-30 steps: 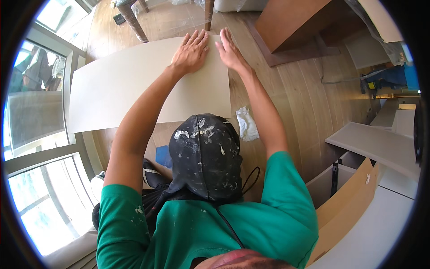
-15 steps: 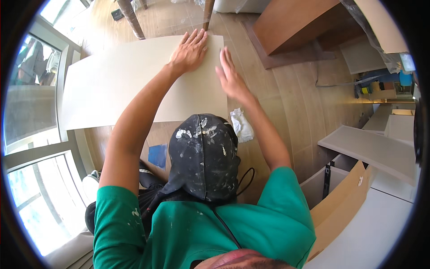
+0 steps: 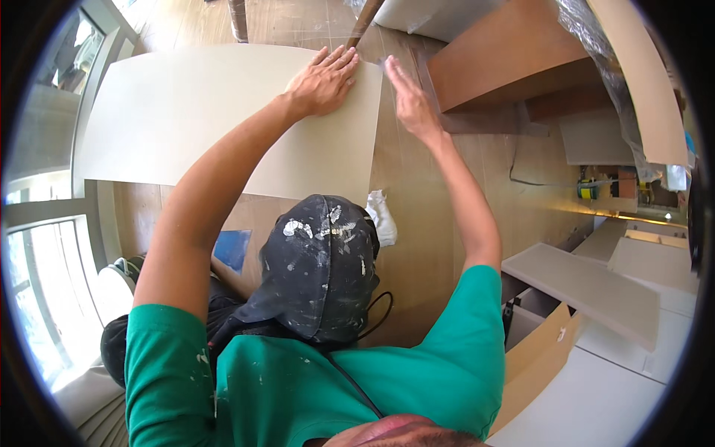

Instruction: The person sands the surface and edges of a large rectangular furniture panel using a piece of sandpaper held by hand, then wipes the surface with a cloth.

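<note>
A large cream-coloured board (image 3: 201, 112) lies flat in front of me, reaching from near the window to the middle of the floor. My left hand (image 3: 324, 80) rests palm down on it near its right end, fingers stretched out. Just beyond the board's right edge is my right hand (image 3: 415, 104), turned on its side, its fingers extended and held close together. A faint blur surrounds its fingertips, and I cannot make out anything in it. My bent knee in dark, paint-spotted trousers (image 3: 320, 261) is below the board.
A crumpled white cloth (image 3: 381, 217) and a blue square sheet (image 3: 232, 249) lie on the wooden floor (image 3: 447, 298). Brown wooden furniture (image 3: 506, 56) stands at the far right, wooden legs (image 3: 365, 22) at the back. Loose panels (image 3: 588, 287) lie to the right, a window (image 3: 56, 276) to the left.
My right hand has moved away from me and slightly right, along the board's right edge. My left hand remains flat on the board. The whole view has shifted a little.
</note>
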Available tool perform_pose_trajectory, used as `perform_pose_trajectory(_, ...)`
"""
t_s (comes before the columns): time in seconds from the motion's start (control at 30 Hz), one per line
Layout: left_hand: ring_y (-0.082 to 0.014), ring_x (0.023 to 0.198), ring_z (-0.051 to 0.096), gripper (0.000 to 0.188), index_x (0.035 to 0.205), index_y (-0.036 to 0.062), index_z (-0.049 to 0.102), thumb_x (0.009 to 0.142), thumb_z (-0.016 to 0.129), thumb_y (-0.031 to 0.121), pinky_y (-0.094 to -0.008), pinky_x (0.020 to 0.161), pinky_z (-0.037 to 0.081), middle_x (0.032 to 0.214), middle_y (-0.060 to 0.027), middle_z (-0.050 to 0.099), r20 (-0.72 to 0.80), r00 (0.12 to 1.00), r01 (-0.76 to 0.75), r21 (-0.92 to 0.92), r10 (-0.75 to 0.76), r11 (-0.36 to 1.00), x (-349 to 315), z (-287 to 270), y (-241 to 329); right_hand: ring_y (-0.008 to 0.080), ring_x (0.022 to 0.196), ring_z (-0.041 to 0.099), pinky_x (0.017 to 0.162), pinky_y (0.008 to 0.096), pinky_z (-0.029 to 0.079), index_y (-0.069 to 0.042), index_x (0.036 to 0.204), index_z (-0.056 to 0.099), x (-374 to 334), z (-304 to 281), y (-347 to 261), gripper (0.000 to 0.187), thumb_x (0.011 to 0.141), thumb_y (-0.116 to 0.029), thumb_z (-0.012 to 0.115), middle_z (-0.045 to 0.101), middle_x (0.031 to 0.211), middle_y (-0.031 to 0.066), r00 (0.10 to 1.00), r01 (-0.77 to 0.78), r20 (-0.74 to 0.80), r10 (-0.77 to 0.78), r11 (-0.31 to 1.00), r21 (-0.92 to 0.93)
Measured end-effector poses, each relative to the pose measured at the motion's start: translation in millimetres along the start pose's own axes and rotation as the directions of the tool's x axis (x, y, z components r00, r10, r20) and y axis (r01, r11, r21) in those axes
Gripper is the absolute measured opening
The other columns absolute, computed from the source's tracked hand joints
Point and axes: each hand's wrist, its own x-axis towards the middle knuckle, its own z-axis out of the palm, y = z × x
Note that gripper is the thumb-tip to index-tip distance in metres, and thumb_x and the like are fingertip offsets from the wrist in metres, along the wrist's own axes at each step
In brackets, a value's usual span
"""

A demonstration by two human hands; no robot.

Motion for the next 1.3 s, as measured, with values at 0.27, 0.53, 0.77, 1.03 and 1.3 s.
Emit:
perform_pose_trajectory(0.27, -0.0309, 0.156, 0.028, 0.065, 0.162, -0.0005, 0.021, 0.106, 0.045, 0.023, -0.0446, 0.13, 0.019, 0.166, -0.018, 0.033, -0.194, 0.979, 0.023, -0.173, -0.057, 0.985, 0, 15, -2, 0.0349, 0.15, 0.04, 0.123, 0.042, 0.038, 0.001, 0.155, 0.042, -19, 1, -25, 0.068, 0.089, 0.014, 0.04, 0.042, 0.161, 0.0217, 0.983, 0.15, 0.117, -0.141, 0.986, -0.069)
perform_pose_trajectory(0.53, -0.0316, 0.154, 0.033, 0.067, 0.163, 0.0001, 0.019, 0.105, 0.046, 0.02, -0.044, 0.13, 0.021, 0.164, -0.0188, 0.037, -0.191, 0.979, 0.034, -0.208, -0.075, 0.977, 0, 13, 2, 0.0343, 0.146, 0.046, 0.121, 0.0425, 0.042, 0.0, 0.152, 0.048, 4, 9, -8, 0.069, 0.084, 0.013, 0.044, 0.047, 0.158, 0.0183, 0.981, 0.161, 0.116, -0.156, 0.986, -0.035)
perform_pose_trajectory(0.77, -0.0328, 0.152, 0.036, 0.067, 0.162, -0.0003, 0.02, 0.104, 0.046, 0.017, -0.0453, 0.128, 0.024, 0.161, -0.0221, 0.041, -0.28, 0.959, -0.017, -0.215, -0.044, 0.976, -2, 22, -4, 0.036, 0.149, 0.04, 0.124, 0.043, 0.037, 0.0, 0.153, 0.046, -35, 11, -34, 0.071, 0.084, 0.015, 0.039, 0.045, 0.159, 0.0204, 0.963, 0.238, 0.115, -0.246, 0.968, 0.075)
perform_pose_trajectory(1.03, -0.0325, 0.152, 0.035, 0.067, 0.163, -0.0001, 0.017, 0.105, 0.046, 0.018, -0.0453, 0.128, 0.024, 0.161, -0.0217, 0.041, -0.222, 0.973, 0.016, -0.206, -0.063, 0.979, 0, 14, 2, 0.0367, 0.151, 0.038, 0.126, 0.043, 0.034, 0.001, 0.154, 0.045, 22, 14, 1, 0.071, 0.084, 0.015, 0.041, 0.045, 0.159, 0.0212, 0.991, 0.107, 0.081, -0.11, 0.993, 0.041)
perform_pose_trajectory(1.3, -0.032, 0.153, 0.034, 0.07, 0.164, 0.0009, 0.016, 0.104, 0.048, 0.016, -0.0449, 0.129, 0.022, 0.163, -0.0202, 0.039, -0.231, 0.971, 0.012, -0.231, -0.067, 0.973, -4, 21, 3, 0.0367, 0.151, 0.037, 0.127, 0.0429, 0.031, 0.002, 0.154, 0.045, -17, 3, -25, 0.071, 0.084, 0.016, 0.04, 0.043, 0.159, 0.0221, 0.984, 0.086, 0.145, -0.099, 0.992, 0.088)
